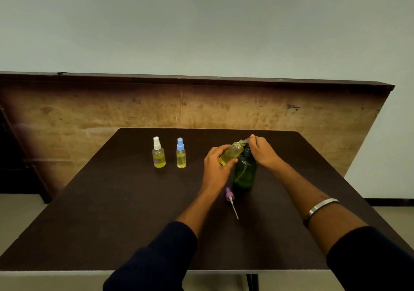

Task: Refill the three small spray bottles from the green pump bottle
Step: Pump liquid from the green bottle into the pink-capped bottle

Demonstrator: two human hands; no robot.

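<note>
Third bottle's being topped up right now: the open spray bottle (231, 153) is held tilted in the left hand (216, 167), fingers wrapped round it, mouth up at the nozzle of the green pump bottle (245, 170) on the tabletop (112, 212). The right hand (263, 152) is pressed on the pump, fingers curled over it. Next up, probably the purple sprayer top (230, 199) gets screwed back on. The actual stream can't be made out.

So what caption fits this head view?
Left hand tilts an uncapped spray bottle at the green pump bottle; right hand presses the pump.
</note>
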